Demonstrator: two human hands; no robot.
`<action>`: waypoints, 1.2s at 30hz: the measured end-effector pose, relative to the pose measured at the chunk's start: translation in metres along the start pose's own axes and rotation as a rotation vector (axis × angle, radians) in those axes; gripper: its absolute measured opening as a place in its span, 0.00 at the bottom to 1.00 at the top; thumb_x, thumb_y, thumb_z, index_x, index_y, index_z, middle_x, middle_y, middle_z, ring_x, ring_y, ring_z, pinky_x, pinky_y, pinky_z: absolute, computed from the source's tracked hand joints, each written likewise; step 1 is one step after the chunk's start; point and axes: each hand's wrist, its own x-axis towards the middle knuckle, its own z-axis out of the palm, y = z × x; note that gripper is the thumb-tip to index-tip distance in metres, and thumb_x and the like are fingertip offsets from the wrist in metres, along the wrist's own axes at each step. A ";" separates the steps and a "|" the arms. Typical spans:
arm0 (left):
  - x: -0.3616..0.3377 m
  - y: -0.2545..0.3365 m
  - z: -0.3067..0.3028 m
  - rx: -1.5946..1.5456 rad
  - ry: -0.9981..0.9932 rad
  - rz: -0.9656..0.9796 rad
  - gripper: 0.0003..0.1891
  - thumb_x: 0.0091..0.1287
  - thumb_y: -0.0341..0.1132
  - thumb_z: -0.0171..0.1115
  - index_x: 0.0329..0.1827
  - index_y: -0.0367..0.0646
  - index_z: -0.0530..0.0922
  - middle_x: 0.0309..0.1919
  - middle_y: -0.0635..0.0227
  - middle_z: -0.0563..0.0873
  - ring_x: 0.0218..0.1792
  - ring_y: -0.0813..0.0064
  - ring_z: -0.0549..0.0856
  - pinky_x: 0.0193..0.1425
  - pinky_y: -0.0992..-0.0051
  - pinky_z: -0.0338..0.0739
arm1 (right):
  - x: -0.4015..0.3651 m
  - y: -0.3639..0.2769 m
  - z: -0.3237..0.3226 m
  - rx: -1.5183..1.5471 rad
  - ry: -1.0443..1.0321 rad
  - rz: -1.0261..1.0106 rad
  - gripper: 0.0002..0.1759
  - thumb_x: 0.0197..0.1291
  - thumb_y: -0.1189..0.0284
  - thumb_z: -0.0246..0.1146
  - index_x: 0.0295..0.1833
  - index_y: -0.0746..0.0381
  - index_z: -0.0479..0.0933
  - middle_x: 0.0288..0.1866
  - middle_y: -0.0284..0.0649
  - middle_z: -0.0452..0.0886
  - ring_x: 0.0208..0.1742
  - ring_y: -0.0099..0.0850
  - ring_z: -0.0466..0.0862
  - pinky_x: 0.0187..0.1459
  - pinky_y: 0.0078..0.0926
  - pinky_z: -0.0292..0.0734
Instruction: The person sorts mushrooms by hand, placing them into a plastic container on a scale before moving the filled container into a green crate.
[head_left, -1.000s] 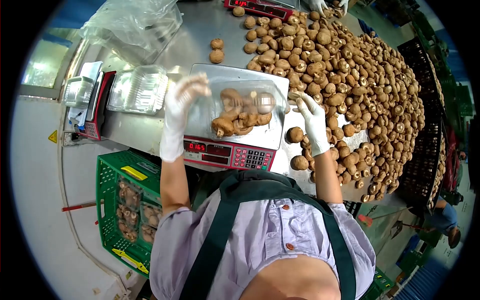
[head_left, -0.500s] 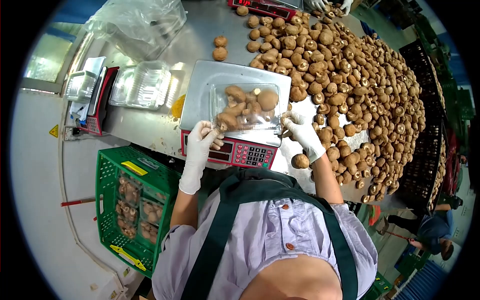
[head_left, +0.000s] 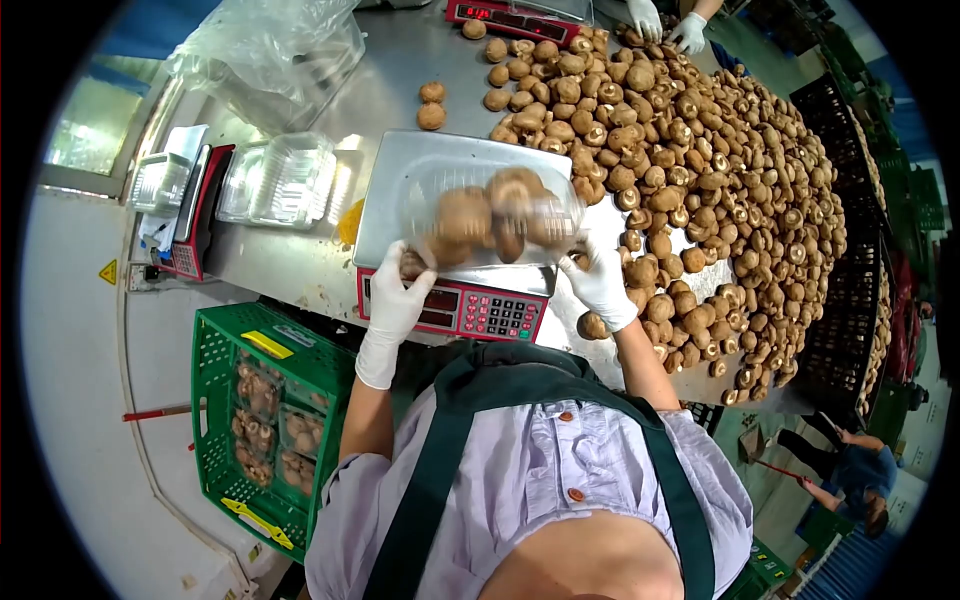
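The left hand [head_left: 397, 302] and the right hand [head_left: 602, 287], both gloved, are closed on the two near corners of the tray [head_left: 425, 215], thumbs and fingers gripping its edge. The tray is transparent, holds several brown mushrooms [head_left: 465, 215] and is positioned over the metal platform of the scale [head_left: 385, 190]. Tray and contents are motion-blurred; whether the tray touches the platform cannot be determined. The scale's red control panel faces the wearer; the left hand partly covers its display side.

One loose mushroom [head_left: 593, 326] lies just beside the right wrist. Two more [head_left: 432, 105] lie together beyond the platform. To the right of the scale, a large mushroom pile [head_left: 700, 190] covers much of the steel table [head_left: 265, 255].

To the left of the scale are a yellow item [head_left: 350, 222], other transparent trays [head_left: 285, 182] and a second red scale [head_left: 205, 205]. A plastic bag [head_left: 270, 65] lies behind these trays. A third scale [head_left: 515, 22] is at the far edge of the view. A green crate [head_left: 215, 400], below table level at left, holds filled trays [head_left: 255, 420]. A co-worker's gloved hands [head_left: 688, 34] contact the far end of the pile.
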 end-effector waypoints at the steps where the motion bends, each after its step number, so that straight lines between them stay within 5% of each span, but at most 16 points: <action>1: 0.004 0.006 -0.002 0.349 -0.011 0.162 0.15 0.58 0.24 0.60 0.48 0.36 0.69 0.40 0.60 0.80 0.42 0.69 0.81 0.46 0.74 0.76 | 0.002 -0.004 -0.003 -0.229 0.021 -0.194 0.10 0.50 0.83 0.61 0.39 0.63 0.70 0.32 0.37 0.77 0.36 0.29 0.80 0.37 0.23 0.76; 2: 0.008 0.013 -0.003 0.698 -0.024 0.326 0.18 0.56 0.24 0.61 0.50 0.37 0.69 0.44 0.60 0.80 0.46 0.65 0.80 0.51 0.72 0.75 | 0.005 -0.005 -0.006 -0.459 0.042 -0.389 0.12 0.46 0.85 0.62 0.37 0.63 0.71 0.33 0.38 0.78 0.36 0.32 0.80 0.38 0.24 0.76; 3: 0.011 0.023 0.003 0.364 -0.004 0.326 0.21 0.54 0.27 0.64 0.50 0.39 0.70 0.50 0.57 0.77 0.50 0.60 0.78 0.54 0.69 0.74 | 0.013 -0.001 -0.006 -0.549 0.094 -0.599 0.17 0.38 0.86 0.63 0.37 0.62 0.75 0.35 0.40 0.80 0.36 0.36 0.80 0.38 0.27 0.77; 4: 0.015 0.022 0.002 0.364 -0.004 0.326 0.21 0.54 0.27 0.64 0.50 0.39 0.70 0.50 0.57 0.77 0.50 0.60 0.78 0.54 0.69 0.74 | 0.013 -0.003 -0.007 -0.549 0.093 -0.599 0.17 0.38 0.86 0.63 0.37 0.62 0.75 0.35 0.40 0.80 0.36 0.36 0.80 0.38 0.27 0.77; 6: 0.023 0.020 -0.002 0.672 0.108 0.699 0.20 0.53 0.21 0.59 0.50 0.38 0.69 0.53 0.55 0.76 0.53 0.61 0.77 0.57 0.70 0.74 | 0.015 -0.013 -0.007 -0.689 0.168 -0.759 0.21 0.36 0.86 0.63 0.42 0.61 0.77 0.36 0.38 0.80 0.36 0.34 0.80 0.37 0.28 0.77; 11: 0.028 0.007 -0.001 0.599 0.156 0.699 0.19 0.54 0.26 0.61 0.49 0.40 0.71 0.52 0.56 0.77 0.52 0.59 0.77 0.55 0.69 0.73 | 0.013 -0.011 -0.006 -0.727 0.160 -0.737 0.20 0.37 0.86 0.62 0.41 0.62 0.77 0.36 0.40 0.80 0.37 0.36 0.80 0.39 0.29 0.76; 17: 0.020 0.013 -0.002 0.462 0.143 0.616 0.23 0.46 0.20 0.63 0.49 0.39 0.72 0.52 0.57 0.76 0.54 0.60 0.77 0.58 0.69 0.72 | 0.008 -0.001 -0.001 -0.697 0.121 -0.666 0.14 0.37 0.86 0.63 0.32 0.62 0.72 0.32 0.43 0.77 0.34 0.40 0.78 0.36 0.32 0.75; 20: 0.015 0.019 -0.002 0.486 0.154 0.614 0.23 0.46 0.20 0.62 0.49 0.39 0.72 0.52 0.56 0.76 0.54 0.59 0.77 0.57 0.69 0.72 | 0.008 0.000 0.001 -0.664 0.112 -0.696 0.23 0.32 0.92 0.56 0.40 0.65 0.75 0.31 0.44 0.77 0.33 0.39 0.80 0.32 0.28 0.75; 36: 0.019 0.022 0.002 0.480 0.160 0.636 0.20 0.48 0.21 0.63 0.47 0.39 0.73 0.49 0.57 0.79 0.51 0.60 0.79 0.55 0.70 0.74 | 0.007 0.002 -0.001 -0.598 0.148 -0.666 0.17 0.36 0.89 0.61 0.35 0.63 0.74 0.31 0.42 0.77 0.33 0.38 0.79 0.34 0.29 0.75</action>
